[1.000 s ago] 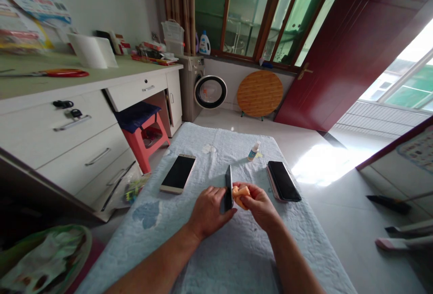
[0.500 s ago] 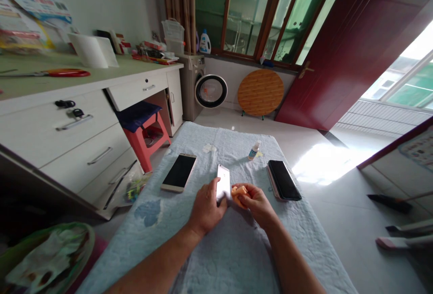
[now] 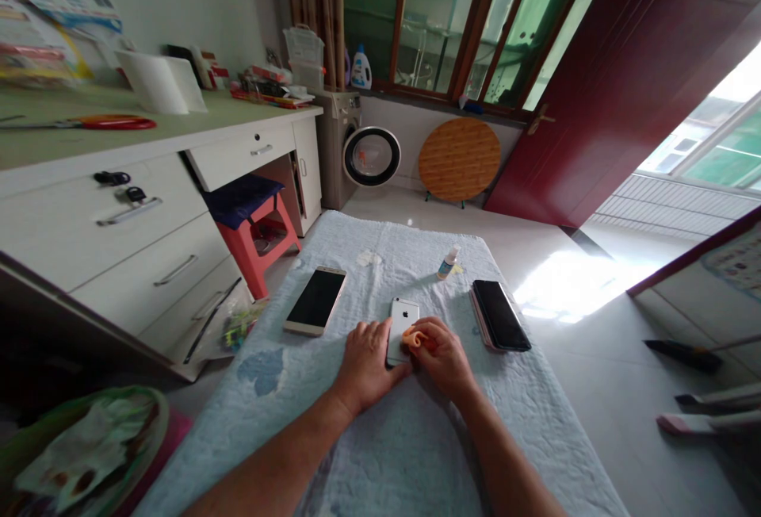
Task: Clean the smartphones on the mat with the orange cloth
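Observation:
A silver smartphone (image 3: 405,312) lies back side up on the blue cloth cover, its dark logo showing. My left hand (image 3: 367,358) grips it, fingers along the left edge and thumb across the bottom end. Pinched in my right hand (image 3: 445,354) is a crumpled orange cloth (image 3: 414,338), pressed against the phone's back on its right side. The lower part of the phone is partly covered by my hands. To the left lies a gold-rimmed phone (image 3: 315,300), screen up. A dark phone (image 3: 501,315) rests on the right, and a small spray bottle (image 3: 449,262) stands beyond my right hand.
The light blue cover (image 3: 261,422) spreads over the surface before me. A waste bin (image 3: 158,430) stands at lower left, a red stool (image 3: 253,243) beside the white drawers (image 3: 136,224). Farther back are an open washing machine door (image 3: 372,156) and a round wooden tabletop (image 3: 460,158).
The orange cloth in my right hand has moved left onto the phone's back. The phone has shifted slightly right and lies flatter, with its logo now plain. My left hand stays on it.

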